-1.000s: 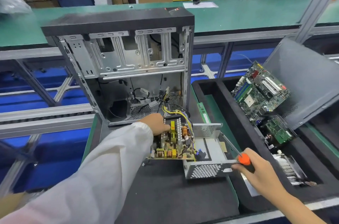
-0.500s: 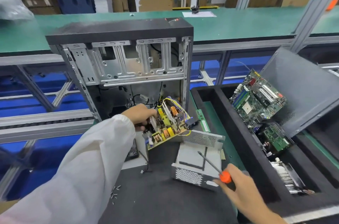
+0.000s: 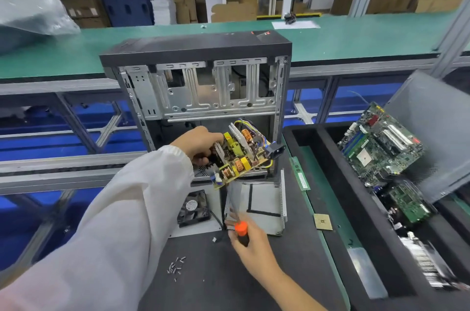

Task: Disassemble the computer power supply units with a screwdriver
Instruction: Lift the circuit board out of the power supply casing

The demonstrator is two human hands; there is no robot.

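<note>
Power supply circuit board (image 3: 241, 155) is pinched tilted in the left hand (image 3: 198, 144) grip, above the empty metal PSU housing (image 3: 256, 205) on the desk. Orange-handled screwdriver (image 3: 241, 230) is clasped by the right hand (image 3: 250, 247), just below the housing.

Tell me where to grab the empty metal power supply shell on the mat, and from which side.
Take the power supply shell by its upright right wall, coming from above. The wall stands clear as a thin edge to pinch. The right hand with the screwdriver crowds the near left corner, and the circuit board in the left hand overhangs the far edge.
</note>
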